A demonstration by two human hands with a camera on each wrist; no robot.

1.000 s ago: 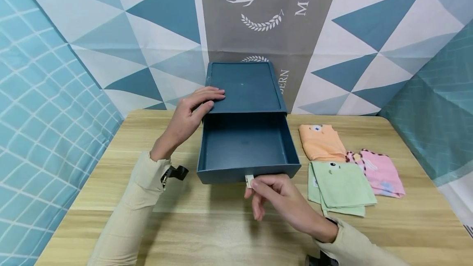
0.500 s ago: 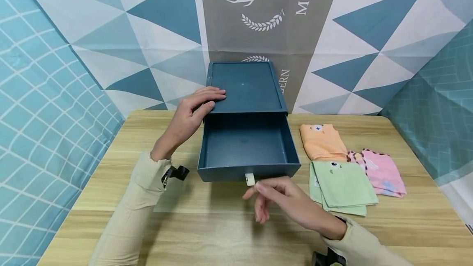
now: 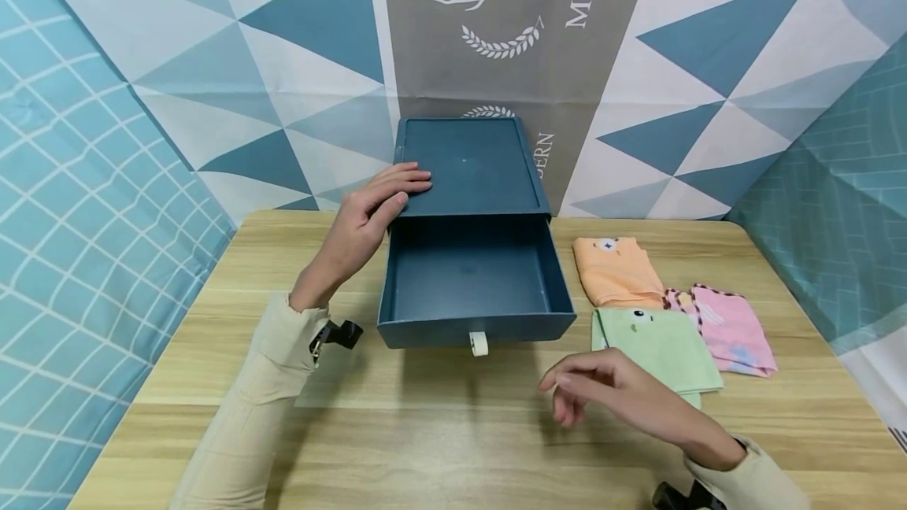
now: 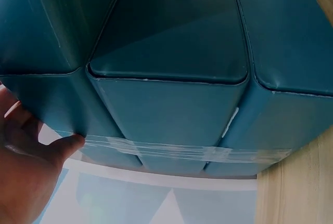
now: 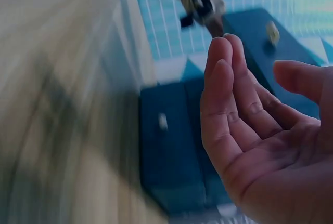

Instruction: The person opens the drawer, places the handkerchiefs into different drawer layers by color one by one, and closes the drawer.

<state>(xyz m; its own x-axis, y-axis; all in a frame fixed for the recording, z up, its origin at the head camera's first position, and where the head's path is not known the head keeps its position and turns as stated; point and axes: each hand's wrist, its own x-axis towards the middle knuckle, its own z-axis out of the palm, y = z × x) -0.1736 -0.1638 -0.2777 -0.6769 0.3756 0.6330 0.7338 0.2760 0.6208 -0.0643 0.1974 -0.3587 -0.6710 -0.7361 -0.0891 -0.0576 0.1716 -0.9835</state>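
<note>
A dark blue drawer cabinet (image 3: pixel 468 168) stands at the back of the table, its top drawer (image 3: pixel 425 333) pulled out and bare inside. From the drawer's front hangs a small white pull tab (image 3: pixel 479 344). My left hand (image 3: pixel 357 219) rests on the cabinet's top left edge, fingers over the top; in the left wrist view its thumb touches the cabinet's side (image 4: pixel 166 109). My right hand (image 3: pixel 623 392) hovers right of the drawer, in front of the folded green towel (image 3: pixel 673 345), partly covering it. In the right wrist view this hand's fingers (image 5: pixel 244 94) are relaxed and hold nothing.
Behind the green towel lie a folded orange towel (image 3: pixel 618 274) and a folded pink towel (image 3: pixel 740 329). Clear tape (image 4: pixel 171 151) runs across the stacked cabinet tiers. A patterned backdrop (image 3: pixel 319 101) rises behind the wooden table (image 3: pixel 425 447).
My right hand has let go of the white pull tab and moved right, towards the green towel. The left hand and the pulled-out drawer stay nearly where they were.
</note>
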